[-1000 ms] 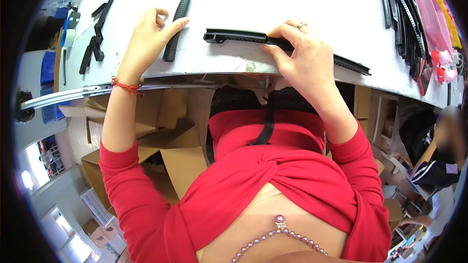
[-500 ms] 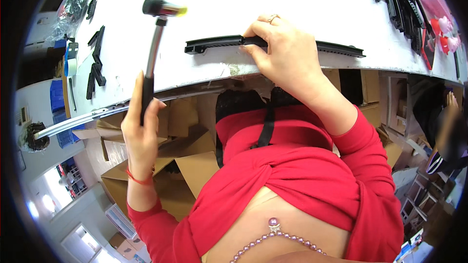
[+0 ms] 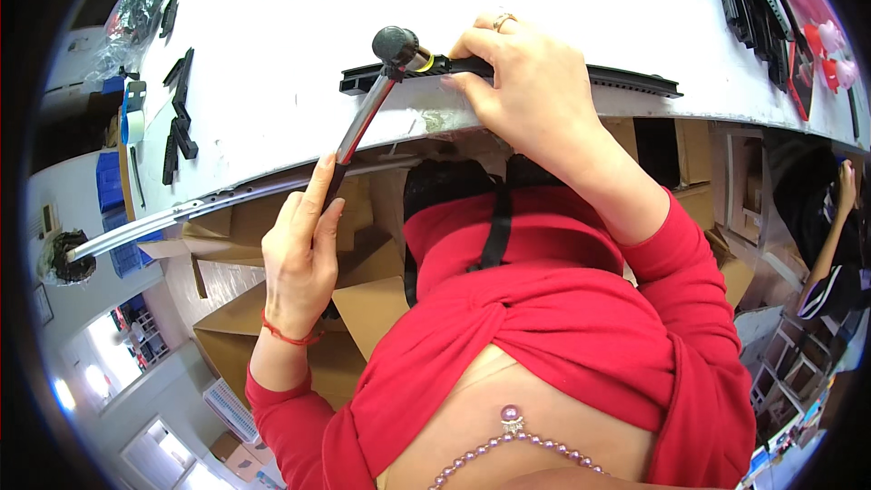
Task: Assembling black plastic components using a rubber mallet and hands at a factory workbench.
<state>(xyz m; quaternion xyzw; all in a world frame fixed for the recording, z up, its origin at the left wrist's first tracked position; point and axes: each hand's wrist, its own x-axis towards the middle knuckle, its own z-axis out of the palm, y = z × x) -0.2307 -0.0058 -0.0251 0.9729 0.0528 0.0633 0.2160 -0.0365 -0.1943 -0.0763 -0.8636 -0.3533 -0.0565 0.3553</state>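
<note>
My left hand [image 3: 299, 249] is closed round the dark grip of a mallet [image 3: 366, 116] with a metal shaft, a round black head and a yellow band by its other face. The mallet's head is over the left part of a long black plastic strip [image 3: 635, 81], at or just above it; I cannot tell whether they touch. Lying along the near edge of the white table, the strip is pinched at its middle by my right hand [image 3: 535, 82], thumb on the near side. The right hand covers part of the strip.
Short black pieces [image 3: 182, 91] and a tape roll [image 3: 134, 113] lie at the table's left. Several long black strips [image 3: 748, 14] are heaped at the right, beside pink items [image 3: 839, 68]. Cardboard boxes [image 3: 367, 308] stand below the table edge. Another person's arm [image 3: 835, 227] shows far right.
My left hand has swung the mallet rightward and down, from left of the black strip to over its left part. My right hand keeps its hold on the strip, nearly unmoved.
</note>
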